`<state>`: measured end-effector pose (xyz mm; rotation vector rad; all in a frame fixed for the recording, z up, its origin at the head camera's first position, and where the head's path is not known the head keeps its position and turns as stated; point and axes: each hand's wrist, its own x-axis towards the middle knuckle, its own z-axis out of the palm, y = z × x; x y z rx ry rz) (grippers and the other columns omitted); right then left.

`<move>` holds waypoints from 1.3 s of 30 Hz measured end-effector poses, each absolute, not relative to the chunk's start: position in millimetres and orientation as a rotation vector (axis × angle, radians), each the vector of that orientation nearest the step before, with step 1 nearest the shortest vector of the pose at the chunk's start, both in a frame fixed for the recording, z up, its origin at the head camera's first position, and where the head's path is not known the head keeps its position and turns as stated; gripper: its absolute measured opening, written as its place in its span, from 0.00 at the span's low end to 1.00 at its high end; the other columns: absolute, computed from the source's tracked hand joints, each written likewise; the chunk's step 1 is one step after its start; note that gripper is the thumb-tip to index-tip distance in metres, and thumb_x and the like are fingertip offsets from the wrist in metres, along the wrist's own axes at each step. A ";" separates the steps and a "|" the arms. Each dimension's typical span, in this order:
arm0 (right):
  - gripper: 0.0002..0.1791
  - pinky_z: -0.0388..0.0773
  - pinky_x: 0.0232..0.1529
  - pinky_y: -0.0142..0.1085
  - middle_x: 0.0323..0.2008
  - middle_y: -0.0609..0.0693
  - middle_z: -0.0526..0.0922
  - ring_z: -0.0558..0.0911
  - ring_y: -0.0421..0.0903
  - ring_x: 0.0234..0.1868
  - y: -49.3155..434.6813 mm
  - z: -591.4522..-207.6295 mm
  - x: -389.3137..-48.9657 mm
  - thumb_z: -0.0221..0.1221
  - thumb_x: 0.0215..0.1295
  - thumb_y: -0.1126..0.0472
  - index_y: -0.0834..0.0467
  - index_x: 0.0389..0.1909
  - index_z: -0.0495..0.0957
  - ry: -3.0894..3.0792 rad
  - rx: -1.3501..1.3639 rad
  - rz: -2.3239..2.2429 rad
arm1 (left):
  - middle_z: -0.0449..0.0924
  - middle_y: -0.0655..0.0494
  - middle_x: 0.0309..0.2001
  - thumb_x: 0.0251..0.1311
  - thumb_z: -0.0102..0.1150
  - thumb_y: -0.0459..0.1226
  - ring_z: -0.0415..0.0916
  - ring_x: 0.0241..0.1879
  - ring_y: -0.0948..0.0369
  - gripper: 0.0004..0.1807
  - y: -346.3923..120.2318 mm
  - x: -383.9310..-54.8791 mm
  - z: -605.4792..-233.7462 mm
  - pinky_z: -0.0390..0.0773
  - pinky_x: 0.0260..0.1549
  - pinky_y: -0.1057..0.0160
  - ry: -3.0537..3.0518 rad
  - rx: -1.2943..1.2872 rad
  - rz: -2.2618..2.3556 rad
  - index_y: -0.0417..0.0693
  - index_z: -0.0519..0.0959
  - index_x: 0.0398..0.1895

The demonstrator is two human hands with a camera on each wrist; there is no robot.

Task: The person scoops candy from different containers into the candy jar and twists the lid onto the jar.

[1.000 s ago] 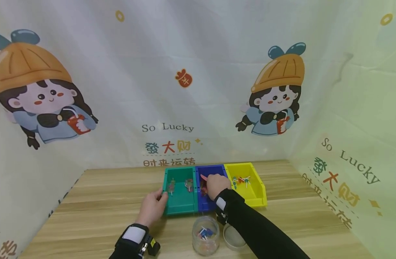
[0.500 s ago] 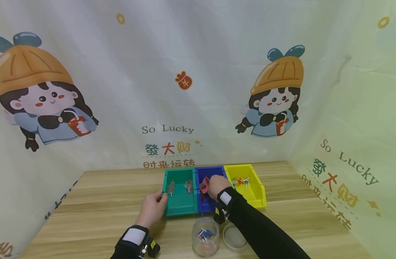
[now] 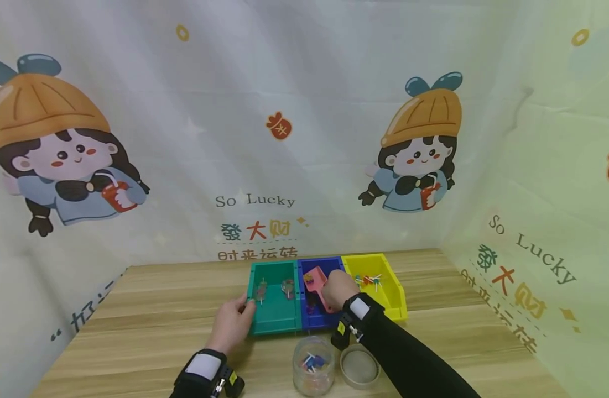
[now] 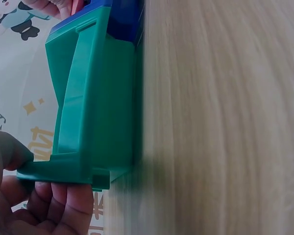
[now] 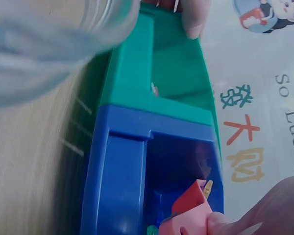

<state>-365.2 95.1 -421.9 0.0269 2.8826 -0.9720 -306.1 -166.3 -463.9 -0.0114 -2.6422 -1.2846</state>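
My right hand (image 3: 340,288) grips a small pink scoop (image 3: 316,279) over the blue bin (image 3: 304,318). The scoop lies face up, with a small yellowish-purple piece (image 3: 309,279) in its bowl. More dark pieces (image 3: 311,304) sit lower in the blue bin. My left hand (image 3: 232,323) pinches the left wall of the green bin (image 3: 276,323), thumb on one side and fingers on the other in the left wrist view. Inside the green bin are wrapped lollipops (image 3: 287,287). In the right wrist view the scoop (image 5: 188,215) shows beside my thumb.
Joined to the blue bin on the right is a yellow bin (image 3: 396,298) holding several small sticks with coloured heads (image 3: 371,280). A clear jar (image 3: 313,381) with blue and white pieces stands in front, beside a round lid (image 3: 360,367). A printed cloth (image 3: 329,166) hangs behind.
The scoop has tilted from nearly edge-on to face up, bringing the yellowish piece into sight in its bowl. My right hand shifted slightly right and nearer; the left kept its hold on the green bin.
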 end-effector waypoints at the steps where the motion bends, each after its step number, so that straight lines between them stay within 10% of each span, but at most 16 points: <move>1: 0.15 0.72 0.19 0.31 0.18 0.51 0.75 0.75 0.46 0.16 96.0 -421.4 -364.2 0.61 0.77 0.65 0.64 0.26 0.80 2.867 0.037 -0.995 | 0.86 0.33 0.61 0.82 0.52 0.39 0.78 0.44 0.52 0.27 -166.2 -305.7 -463.7 0.78 0.38 0.59 -2.642 -0.011 -1.287 0.29 0.73 0.75; 22: 0.14 0.67 0.23 0.29 0.20 0.49 0.76 0.73 0.44 0.21 122.4 -393.4 -323.5 0.57 0.84 0.60 0.64 0.43 0.87 2.774 0.006 -1.297 | 0.84 0.42 0.42 0.82 0.57 0.43 0.78 0.40 0.53 0.29 -168.9 -300.8 -461.9 0.76 0.33 0.61 -2.603 0.089 -1.371 0.29 0.75 0.74; 30: 0.16 0.66 0.28 0.33 0.27 0.51 0.75 0.74 0.47 0.27 135.8 -394.2 -314.2 0.55 0.85 0.59 0.66 0.52 0.86 2.789 0.004 -1.322 | 0.77 0.37 0.50 0.80 0.61 0.43 0.77 0.48 0.49 0.27 -168.7 -297.1 -457.9 0.74 0.42 0.59 -2.538 0.068 -1.323 0.28 0.79 0.68; 39: 0.16 0.59 0.26 0.33 0.24 0.48 0.70 0.67 0.44 0.23 158.6 -395.8 -302.9 0.54 0.85 0.59 0.64 0.40 0.85 2.820 -0.113 -1.410 | 0.78 0.37 0.55 0.79 0.62 0.41 0.79 0.45 0.54 0.24 -160.8 -281.5 -448.6 0.77 0.39 0.64 -2.482 0.015 -1.360 0.34 0.81 0.68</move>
